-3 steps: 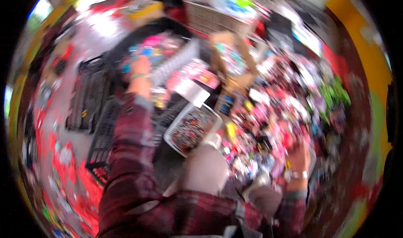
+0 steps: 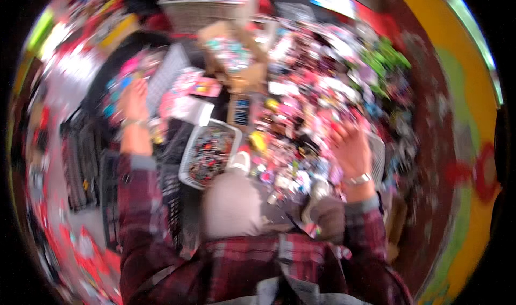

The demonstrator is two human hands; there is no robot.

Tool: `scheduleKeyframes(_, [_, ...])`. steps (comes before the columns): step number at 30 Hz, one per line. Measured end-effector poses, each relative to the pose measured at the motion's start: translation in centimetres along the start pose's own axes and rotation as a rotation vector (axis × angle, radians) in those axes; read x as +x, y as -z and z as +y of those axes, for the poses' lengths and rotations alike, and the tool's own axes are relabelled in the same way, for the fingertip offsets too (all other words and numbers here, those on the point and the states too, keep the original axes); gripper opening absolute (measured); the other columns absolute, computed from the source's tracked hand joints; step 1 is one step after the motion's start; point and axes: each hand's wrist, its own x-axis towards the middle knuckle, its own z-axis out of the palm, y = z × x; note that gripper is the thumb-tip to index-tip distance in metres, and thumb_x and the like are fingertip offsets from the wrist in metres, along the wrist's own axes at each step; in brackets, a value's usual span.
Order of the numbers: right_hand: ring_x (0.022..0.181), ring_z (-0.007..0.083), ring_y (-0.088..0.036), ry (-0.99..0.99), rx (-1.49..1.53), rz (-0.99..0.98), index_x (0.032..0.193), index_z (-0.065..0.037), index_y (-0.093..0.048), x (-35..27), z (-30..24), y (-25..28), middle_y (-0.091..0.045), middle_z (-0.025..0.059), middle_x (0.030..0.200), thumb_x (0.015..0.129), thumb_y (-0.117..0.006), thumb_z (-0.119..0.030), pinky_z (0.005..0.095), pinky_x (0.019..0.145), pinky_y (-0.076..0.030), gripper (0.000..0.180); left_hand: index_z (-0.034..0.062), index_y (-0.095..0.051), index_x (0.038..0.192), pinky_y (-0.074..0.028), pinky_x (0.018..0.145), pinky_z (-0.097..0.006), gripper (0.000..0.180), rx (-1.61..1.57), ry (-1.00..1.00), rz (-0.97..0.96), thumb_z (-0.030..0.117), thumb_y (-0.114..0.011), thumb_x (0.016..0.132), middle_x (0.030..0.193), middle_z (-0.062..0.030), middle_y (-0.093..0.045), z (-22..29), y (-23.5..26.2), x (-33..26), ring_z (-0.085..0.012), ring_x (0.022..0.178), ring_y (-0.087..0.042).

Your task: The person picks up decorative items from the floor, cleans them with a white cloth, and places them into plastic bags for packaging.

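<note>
My left hand [image 2: 133,101] is at the rim of a round black tub [image 2: 99,79] filled with small colourful pieces [image 2: 129,68], pink and blue among them. Blur smears its fingers, so any hold is unclear. On the right, my right hand [image 2: 352,152] reaches over a wide heap of small pink, white and dark trinkets [image 2: 301,106]. Its fingertips blend into the heap, and I cannot make out whether they grip anything. A white basket [image 2: 183,168] of tiny mixed pieces stands between my arms, beside my knee.
Beyond the heap are an open cardboard box [image 2: 252,79] of pale pieces and a large grey crate [image 2: 196,15]. Green leafy-looking items [image 2: 384,63] lie far right. Black plastic crates [image 2: 80,160] stand left. A white basket edge [image 2: 377,157] shows beside my right wrist.
The view has swung to the right, so the scene sits further left and higher in the picture. My left hand remains by the black tub and my right over the heap.
</note>
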Motion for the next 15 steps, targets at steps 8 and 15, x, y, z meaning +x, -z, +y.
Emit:
scheduleKeyframes(8, [0.101,0.03,-0.055,0.204,0.162,0.206,0.101,-0.006,-0.056,-5.5,-0.4,-2.7,-0.06,0.0159,0.104,0.091,-0.034,-0.043,0.0434,0.087,-0.043,0.044,-0.001,-0.059,0.093,-0.046,0.072,-0.025,0.024,0.413,0.12,-1.036,0.02,-0.047,0.09,0.087,-0.0085,-0.063,4.8,-18.6,-25.9,-0.0128,0.079,-0.059])
scheduleKeyframes(15, [0.066,0.0158,-0.058,0.375,-0.742,0.424,0.09,0.002,-0.057,-10.0,-6.8,-1.2,-0.059,0.0065,0.064,0.092,-0.039,-0.035,0.0263,0.068,-0.045,0.041,-0.0026,-0.059,0.095,-0.046,0.07,-0.022,0.019,0.443,0.03,-1.342,0.014,-0.052,0.088,0.086,-0.0049,-0.062,5.4,-24.7,-35.2,-0.0089,0.079,-0.057])
